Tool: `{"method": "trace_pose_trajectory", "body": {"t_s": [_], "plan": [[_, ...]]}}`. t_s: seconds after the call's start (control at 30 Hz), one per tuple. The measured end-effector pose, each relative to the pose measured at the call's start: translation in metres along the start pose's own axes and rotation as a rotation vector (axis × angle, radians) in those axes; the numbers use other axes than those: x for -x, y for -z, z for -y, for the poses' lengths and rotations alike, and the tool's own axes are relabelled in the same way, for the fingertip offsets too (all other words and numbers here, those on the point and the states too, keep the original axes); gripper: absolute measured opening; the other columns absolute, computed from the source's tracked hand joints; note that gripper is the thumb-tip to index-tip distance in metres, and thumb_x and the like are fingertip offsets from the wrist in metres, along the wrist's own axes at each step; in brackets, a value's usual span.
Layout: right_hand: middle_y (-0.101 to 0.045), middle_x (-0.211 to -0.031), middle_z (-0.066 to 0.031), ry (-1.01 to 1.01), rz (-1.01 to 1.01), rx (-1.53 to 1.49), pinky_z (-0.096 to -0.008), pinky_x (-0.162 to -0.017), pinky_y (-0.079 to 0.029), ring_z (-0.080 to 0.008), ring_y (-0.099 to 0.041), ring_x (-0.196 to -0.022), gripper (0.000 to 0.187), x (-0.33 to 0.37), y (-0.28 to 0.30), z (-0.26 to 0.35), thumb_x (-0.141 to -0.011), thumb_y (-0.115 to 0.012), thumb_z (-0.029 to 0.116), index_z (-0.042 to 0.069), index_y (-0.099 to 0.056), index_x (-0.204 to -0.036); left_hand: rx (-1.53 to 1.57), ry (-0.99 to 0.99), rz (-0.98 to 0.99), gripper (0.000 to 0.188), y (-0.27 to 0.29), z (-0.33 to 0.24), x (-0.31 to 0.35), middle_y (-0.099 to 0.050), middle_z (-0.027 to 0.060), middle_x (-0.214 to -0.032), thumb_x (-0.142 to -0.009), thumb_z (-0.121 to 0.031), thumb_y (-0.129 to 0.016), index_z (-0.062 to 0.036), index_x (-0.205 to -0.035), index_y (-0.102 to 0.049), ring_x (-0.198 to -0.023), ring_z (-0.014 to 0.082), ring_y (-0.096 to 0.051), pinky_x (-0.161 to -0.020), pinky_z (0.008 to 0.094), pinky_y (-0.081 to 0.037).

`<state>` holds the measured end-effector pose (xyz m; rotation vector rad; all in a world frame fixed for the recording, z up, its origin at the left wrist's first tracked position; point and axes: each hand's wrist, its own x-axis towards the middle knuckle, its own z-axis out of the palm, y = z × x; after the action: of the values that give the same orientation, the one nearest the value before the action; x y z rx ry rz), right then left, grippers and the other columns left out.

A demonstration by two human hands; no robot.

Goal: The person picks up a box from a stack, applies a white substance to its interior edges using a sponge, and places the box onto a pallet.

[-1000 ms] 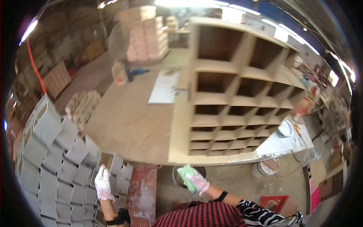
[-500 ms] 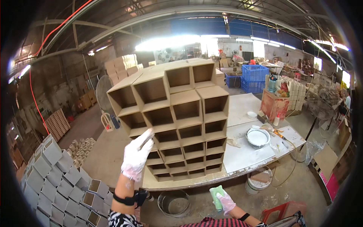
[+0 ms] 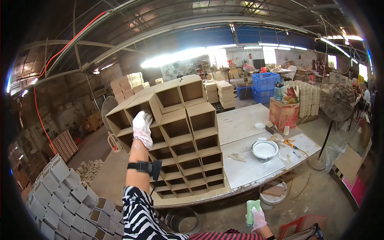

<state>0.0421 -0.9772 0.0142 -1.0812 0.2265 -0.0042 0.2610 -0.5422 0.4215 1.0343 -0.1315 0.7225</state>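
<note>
A tall stack of brown, open-fronted cardboard boxes (image 3: pixel 176 132) stands on the worktable in front of me. My left hand (image 3: pixel 143 130), in a thin whitish glove, reaches up to a box in the upper left of the stack. Its fingers are bent at that box's open front, and the fingertips are partly blurred against the dark inside. Low at the right, my gloved right hand (image 3: pixel 259 221) is closed round a light-green sponge (image 3: pixel 251 212), held in front of the table edge.
Right of the stack, the white-covered table (image 3: pixel 240 120) bears a bowl of white liquid (image 3: pixel 265 150), a squeeze bottle (image 3: pixel 286 129) and an orange-handled tool with a hose. Grey boxes (image 3: pixel 60 204) are piled at lower left. Buckets (image 3: pixel 276 192) and a red stool (image 3: pixel 302 226) stand below.
My left hand has moved up and forward, from beside the stack's middle rows to an upper box. My right hand still holds the sponge. The view has shifted, so the stack appears farther left.
</note>
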Motion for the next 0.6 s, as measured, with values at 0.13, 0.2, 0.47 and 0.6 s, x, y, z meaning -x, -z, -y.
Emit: {"method": "trace_pose_trajectory", "body": {"t_s": [0.13,0.2,0.47,0.6], "plan": [[-0.057,-0.082,-0.008,-0.033,-0.018,0.022,-0.0333,-0.048,-0.051,-0.0214,-0.059,-0.057,0.03,-0.007,0.004,0.002,-0.092,-0.046,0.018,0.01,-0.044,-0.121,0.104,0.138,0.169,0.017,0.016,-0.012,-0.07,-0.057,0.0099,-0.082,-0.084,-0.022,-0.048,-0.0083,-0.092,-0.054,-0.079,0.0267,-0.054,-0.079,0.0476,-0.043],[-0.057,-0.081,-0.0073,-0.096,-0.056,0.01,-0.033,-0.049,-0.05,-0.0207,-0.059,-0.058,0.031,-0.01,0.0,0.009,-0.092,-0.047,0.02,0.011,-0.044,-0.121,-0.041,0.024,0.054,0.014,0.003,-0.021,-0.067,-0.047,0.0064,-0.062,-0.084,-0.022,-0.047,-0.0095,-0.084,-0.054,-0.065,0.0228,-0.048,-0.07,0.0475,-0.042],[-0.058,-0.092,-0.0064,-0.087,-0.086,0.141,-0.0301,-0.056,-0.05,-0.0167,-0.058,-0.067,0.037,-0.061,-0.016,0.031,-0.092,-0.049,0.022,0.01,-0.043,-0.127,0.406,-0.202,0.444,0.032,-0.06,-0.041,-0.004,-0.06,0.013,-0.105,-0.091,-0.018,-0.042,0.0027,-0.113,-0.053,-0.098,0.0249,-0.059,-0.086,0.0365,-0.048],[-0.058,-0.096,-0.0062,-0.059,-0.168,0.092,-0.0297,-0.058,-0.05,-0.0154,-0.058,-0.068,0.039,-0.086,-0.021,0.059,-0.092,-0.05,0.019,0.008,-0.042,-0.128,0.522,-0.093,0.564,0.035,-0.139,0.018,0.085,-0.059,0.0132,-0.105,-0.091,-0.023,-0.042,0.0034,-0.112,-0.053,-0.097,0.0258,-0.058,-0.086,0.0384,-0.048]]}}
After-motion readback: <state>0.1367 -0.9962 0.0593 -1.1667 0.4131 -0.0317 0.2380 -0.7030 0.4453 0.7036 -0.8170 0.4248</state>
